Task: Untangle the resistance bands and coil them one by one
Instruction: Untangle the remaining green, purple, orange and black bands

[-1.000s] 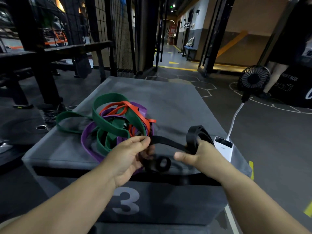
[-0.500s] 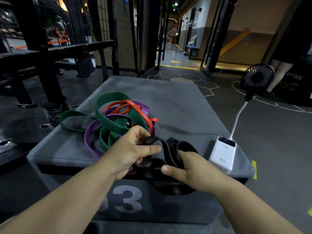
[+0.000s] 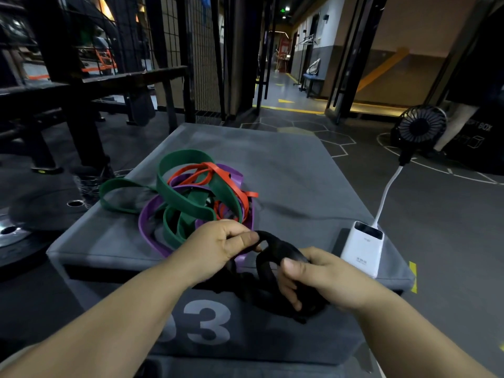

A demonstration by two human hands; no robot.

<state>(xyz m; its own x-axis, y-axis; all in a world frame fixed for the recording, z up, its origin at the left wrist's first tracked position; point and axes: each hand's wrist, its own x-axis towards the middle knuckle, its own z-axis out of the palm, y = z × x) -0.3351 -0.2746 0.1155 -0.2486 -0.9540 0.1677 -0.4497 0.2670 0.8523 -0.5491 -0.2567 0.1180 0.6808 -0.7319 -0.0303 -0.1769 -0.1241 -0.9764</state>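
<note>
A black resistance band hangs in loops over the front edge of the grey box. My left hand pinches one strand of it between thumb and fingers. My right hand grips the bunched loops of the same band just to the right. Behind my left hand lies a tangled pile: a green band, a purple band and an orange-red band, all interlaced on the box top.
A white power bank sits at the box's right front corner, its white cable running up to a black fan on the floor. Black gym racks and weight plates stand left. A person's legs stand at the far right.
My hands have drawn closer together and nearer the box's front edge, gathering the stretched black band into bunched loops in my right hand. The coloured pile has not moved.
</note>
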